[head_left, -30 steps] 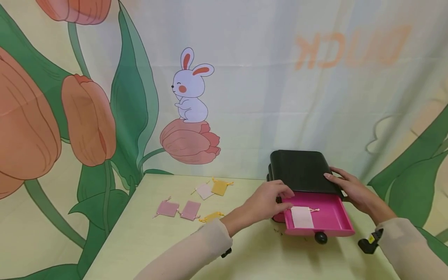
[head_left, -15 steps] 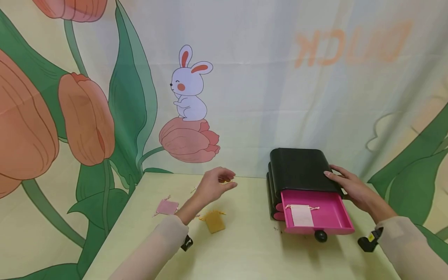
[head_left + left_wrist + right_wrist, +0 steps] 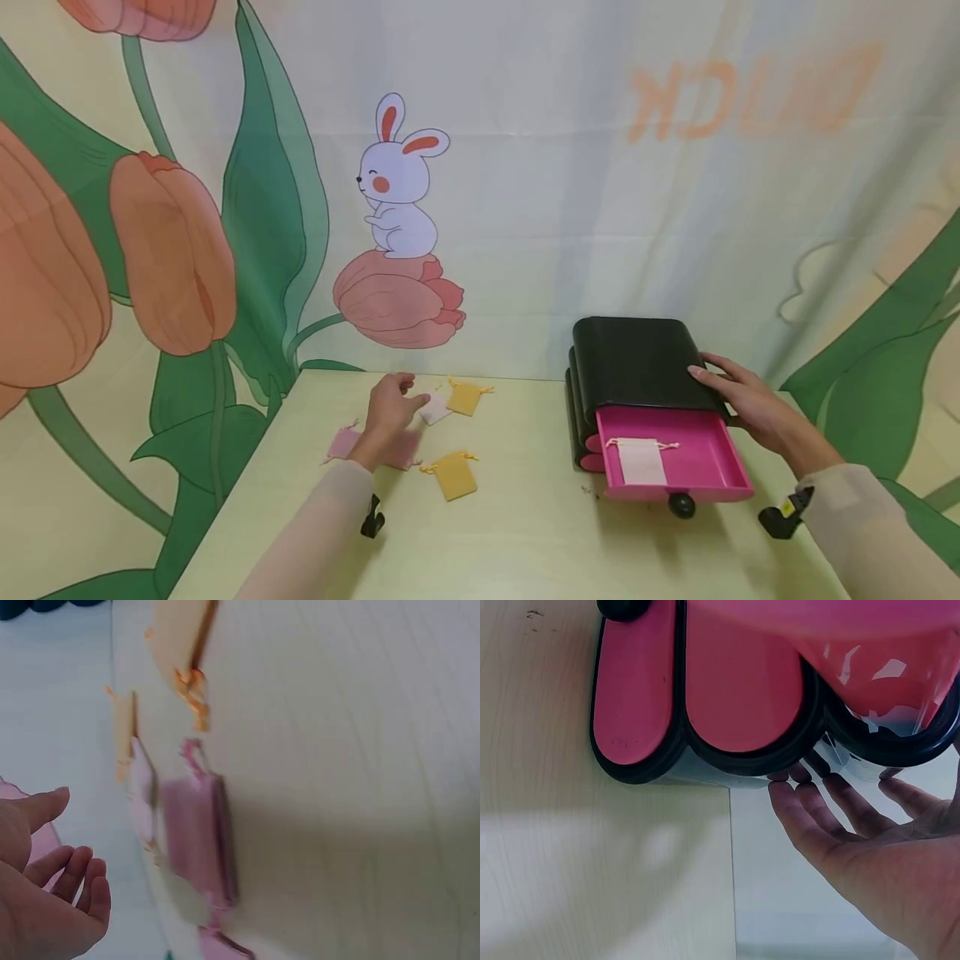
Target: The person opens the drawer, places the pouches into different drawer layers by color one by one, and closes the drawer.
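Note:
In the head view, my left hand (image 3: 386, 417) hovers over the left of the table, fingers loosely bent around nothing. Its thumb is close to a white drawstring pouch (image 3: 435, 408); whether they touch, I cannot tell. Below the hand is a pink pouch (image 3: 403, 450), partly covered; a second pink pouch (image 3: 345, 442) lies to its left. Yellow pouches lie behind (image 3: 465, 399) and in front (image 3: 456, 477). My right hand (image 3: 750, 404) rests against the right side of a black drawer box (image 3: 633, 358), fingertips on its wall (image 3: 735, 780). Its pink top drawer (image 3: 705, 450) is pulled out with a white pouch (image 3: 641, 462) inside.
Two lower pink drawers (image 3: 742, 675) are pushed in. A black knob (image 3: 682, 505) juts from the open drawer's front. A printed curtain (image 3: 517, 208) hangs behind the pale wooden table (image 3: 525, 517).
My left hand has moved left from the open drawer, passing over the yellow pouches, to the white and pink ones. The right hand stays on the box, and the drawer has not moved.

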`<state>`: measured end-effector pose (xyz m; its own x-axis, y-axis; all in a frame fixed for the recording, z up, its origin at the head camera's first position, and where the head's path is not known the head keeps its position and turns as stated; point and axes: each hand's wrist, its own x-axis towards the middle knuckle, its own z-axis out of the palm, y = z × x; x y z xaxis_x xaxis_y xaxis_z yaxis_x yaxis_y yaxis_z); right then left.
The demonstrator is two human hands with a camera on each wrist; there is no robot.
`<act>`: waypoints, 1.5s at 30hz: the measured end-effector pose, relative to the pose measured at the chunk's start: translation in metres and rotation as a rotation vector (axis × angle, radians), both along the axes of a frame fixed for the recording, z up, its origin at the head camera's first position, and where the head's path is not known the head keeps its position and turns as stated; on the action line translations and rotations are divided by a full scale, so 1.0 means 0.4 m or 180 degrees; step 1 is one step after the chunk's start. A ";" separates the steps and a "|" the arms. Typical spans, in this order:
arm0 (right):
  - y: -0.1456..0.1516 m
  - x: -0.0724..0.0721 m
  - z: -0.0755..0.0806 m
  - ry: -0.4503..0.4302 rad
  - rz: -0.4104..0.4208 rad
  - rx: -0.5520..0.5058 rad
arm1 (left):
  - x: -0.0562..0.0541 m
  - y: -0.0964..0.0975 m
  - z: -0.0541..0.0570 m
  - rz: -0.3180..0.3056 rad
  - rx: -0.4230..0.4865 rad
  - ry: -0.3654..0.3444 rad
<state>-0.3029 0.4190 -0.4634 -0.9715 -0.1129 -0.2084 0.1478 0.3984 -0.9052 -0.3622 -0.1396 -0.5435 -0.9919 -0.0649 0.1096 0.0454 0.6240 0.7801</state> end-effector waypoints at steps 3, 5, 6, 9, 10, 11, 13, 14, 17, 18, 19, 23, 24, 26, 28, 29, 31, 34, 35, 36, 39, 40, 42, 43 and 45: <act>-0.002 -0.001 0.002 0.0013 -0.0005 -0.0013 | -0.013 -0.017 -0.019 0.0131 -0.0075 -0.0136; -0.001 -0.001 0.004 0.0021 -0.0003 -0.0016 | -0.020 -0.019 -0.032 0.0192 -0.0084 -0.0241; -0.001 0.000 0.006 0.0023 -0.0008 -0.0019 | -0.024 -0.019 -0.040 0.0208 -0.0089 -0.0282; -0.002 0.006 0.007 0.0023 -0.0013 -0.0030 | -0.035 -0.018 -0.069 0.0255 -0.0079 -0.0384; -0.003 0.008 0.006 0.0022 -0.0013 -0.0029 | -0.039 -0.017 -0.079 0.0269 -0.0073 -0.0405; -0.004 0.010 0.005 0.0021 -0.0016 -0.0027 | -0.043 -0.017 -0.088 0.0279 -0.0080 -0.0408; -0.005 0.012 0.003 0.0023 -0.0022 -0.0027 | -0.048 -0.016 -0.101 0.0324 -0.0089 -0.0407; -0.004 0.012 0.002 0.0025 -0.0022 -0.0024 | -0.050 -0.015 -0.106 0.0341 -0.0097 -0.0388; -0.005 0.011 -0.002 0.0029 -0.0037 -0.0036 | -0.051 -0.018 -0.110 0.0367 -0.0109 -0.0348; -0.005 0.010 -0.004 0.0027 -0.0040 -0.0039 | -0.050 -0.020 -0.109 0.0377 -0.0116 -0.0341; -0.005 0.010 -0.005 0.0024 -0.0040 -0.0039 | -0.049 -0.021 -0.107 0.0384 -0.0115 -0.0343; -0.004 0.008 -0.007 0.0015 -0.0038 -0.0031 | -0.042 -0.029 -0.086 0.0382 -0.0127 -0.0304; -0.004 0.008 -0.006 0.0013 -0.0036 -0.0025 | -0.040 -0.031 -0.075 0.0371 -0.0132 -0.0261; -0.004 0.009 -0.004 0.0013 -0.0036 -0.0013 | -0.037 -0.033 -0.048 0.0315 -0.0174 -0.0117; -0.004 0.010 -0.002 0.0016 -0.0039 -0.0003 | -0.035 -0.032 -0.014 0.0200 -0.0265 0.0097; -0.004 0.011 0.000 0.0015 -0.0041 0.0002 | -0.033 -0.031 0.004 0.0124 -0.0338 0.0227; -0.005 0.012 0.003 0.0017 -0.0040 0.0006 | -0.026 -0.024 0.044 -0.0046 -0.0494 0.0463; -0.005 0.009 0.007 0.0021 -0.0032 0.0006 | -0.007 0.000 0.112 -0.0329 -0.0603 0.0811; -0.005 0.009 0.008 0.0018 -0.0032 0.0008 | 0.003 0.015 0.135 -0.0420 -0.0591 0.0888; -0.005 0.009 0.008 0.0017 -0.0031 0.0011 | 0.012 0.031 0.157 -0.0516 -0.0559 0.0974; -0.006 0.009 0.009 0.0012 -0.0036 0.0012 | 0.049 0.095 0.221 -0.0817 -0.0417 0.1166; -0.006 0.010 0.009 0.0007 -0.0038 0.0011 | 0.062 0.119 0.241 -0.0938 -0.0365 0.1225; -0.007 0.011 0.009 0.0003 -0.0041 0.0008 | 0.088 0.167 0.275 -0.1166 -0.0315 0.1343; -0.007 0.011 0.008 0.0001 -0.0040 0.0001 | 0.102 0.191 0.291 -0.1269 -0.0295 0.1394; -0.007 0.010 0.007 -0.0001 -0.0033 -0.0008 | 0.126 0.238 0.319 -0.1446 -0.0257 0.1486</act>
<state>-0.2989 0.4162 -0.4607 -0.9726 -0.1035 -0.2083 0.1521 0.3945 -0.9062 -0.3117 -0.0443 -0.4160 -0.7657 0.3757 0.5221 0.6406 0.5187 0.5662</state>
